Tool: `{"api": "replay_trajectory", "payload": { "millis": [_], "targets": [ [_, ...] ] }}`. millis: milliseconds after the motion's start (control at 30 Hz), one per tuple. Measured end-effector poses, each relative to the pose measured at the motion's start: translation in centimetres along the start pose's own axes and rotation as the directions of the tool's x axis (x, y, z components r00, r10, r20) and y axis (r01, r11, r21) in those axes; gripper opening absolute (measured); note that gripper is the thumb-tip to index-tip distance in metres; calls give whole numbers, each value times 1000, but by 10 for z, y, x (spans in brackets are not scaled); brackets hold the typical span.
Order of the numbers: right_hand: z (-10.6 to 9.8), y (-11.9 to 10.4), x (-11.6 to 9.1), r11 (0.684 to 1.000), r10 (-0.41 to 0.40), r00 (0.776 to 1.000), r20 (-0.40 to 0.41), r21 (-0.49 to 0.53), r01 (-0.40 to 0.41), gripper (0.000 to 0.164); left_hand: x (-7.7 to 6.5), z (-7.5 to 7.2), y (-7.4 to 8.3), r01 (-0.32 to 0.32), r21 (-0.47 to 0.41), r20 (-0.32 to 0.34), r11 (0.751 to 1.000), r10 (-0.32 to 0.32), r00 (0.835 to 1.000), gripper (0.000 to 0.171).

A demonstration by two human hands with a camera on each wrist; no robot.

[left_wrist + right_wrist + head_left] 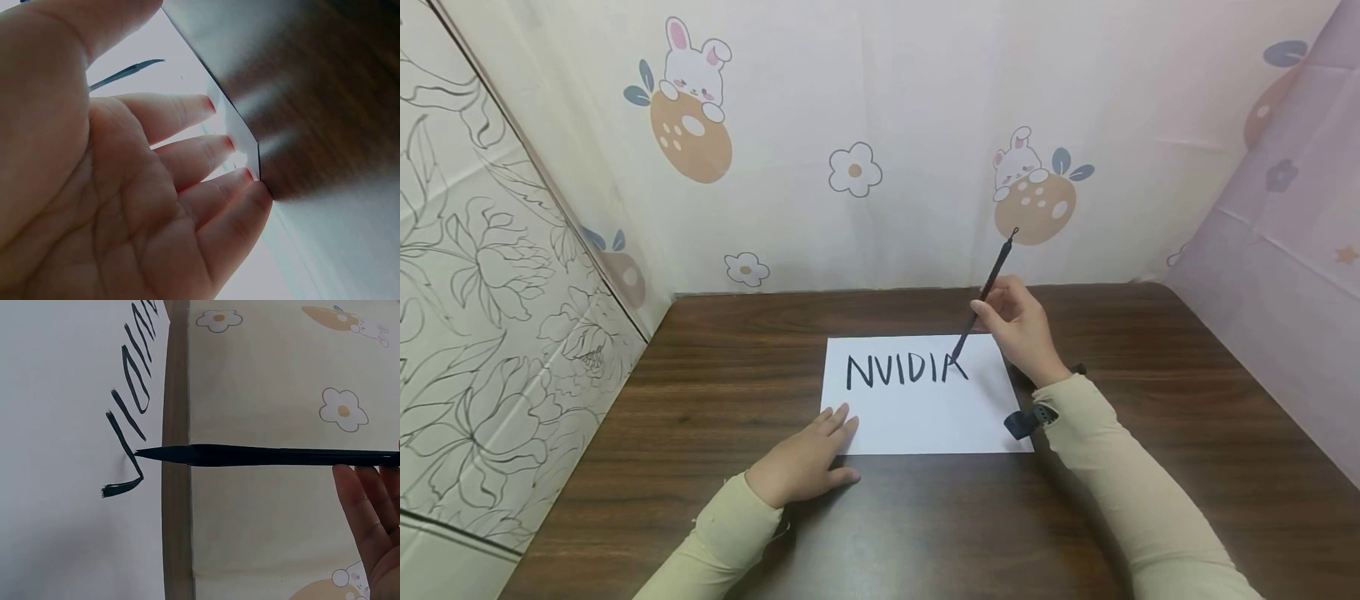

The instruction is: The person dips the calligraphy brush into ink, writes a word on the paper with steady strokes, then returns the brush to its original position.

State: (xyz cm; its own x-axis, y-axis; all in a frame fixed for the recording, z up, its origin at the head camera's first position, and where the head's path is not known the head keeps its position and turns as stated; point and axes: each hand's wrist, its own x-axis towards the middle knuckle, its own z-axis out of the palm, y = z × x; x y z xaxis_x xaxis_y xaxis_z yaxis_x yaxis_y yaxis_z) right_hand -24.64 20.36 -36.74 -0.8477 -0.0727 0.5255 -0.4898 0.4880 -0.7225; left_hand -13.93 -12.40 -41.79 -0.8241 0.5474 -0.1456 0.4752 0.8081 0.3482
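My right hand (1018, 325) pinches a dark calligraphy brush (996, 271) by its handle between thumb and fingers. The brush slants down to a sheet of white paper (925, 429), which bears black brushed letters (898, 369) reading NVIDIA. In the right wrist view, the pointed tip of the brush (250, 455) is right at a stroke of the last letter (128, 437). My left hand (808, 454) rests at the paper's lower left corner, fingers extended over its edge. In the left wrist view its fingers (187, 115) lie along the paper's border.
A dark wooden table (715, 375) lies under the paper. Behind it hangs a pale curtain (925, 75) printed with rabbits and flowers. A panel with line-drawn flowers (482, 275) stands at the left. A black strap (1030, 421) circles my right wrist.
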Motion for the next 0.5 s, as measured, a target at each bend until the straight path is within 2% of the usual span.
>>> {"api": "replay_trajectory", "payload": {
  "millis": [500],
  "targets": [
    [5, 3, -2, 1000, 3, 1000, 26, -9, -3, 25, -2, -2, 2, -1, -23, 0, 1000, 1, 1000, 73]
  ]
}}
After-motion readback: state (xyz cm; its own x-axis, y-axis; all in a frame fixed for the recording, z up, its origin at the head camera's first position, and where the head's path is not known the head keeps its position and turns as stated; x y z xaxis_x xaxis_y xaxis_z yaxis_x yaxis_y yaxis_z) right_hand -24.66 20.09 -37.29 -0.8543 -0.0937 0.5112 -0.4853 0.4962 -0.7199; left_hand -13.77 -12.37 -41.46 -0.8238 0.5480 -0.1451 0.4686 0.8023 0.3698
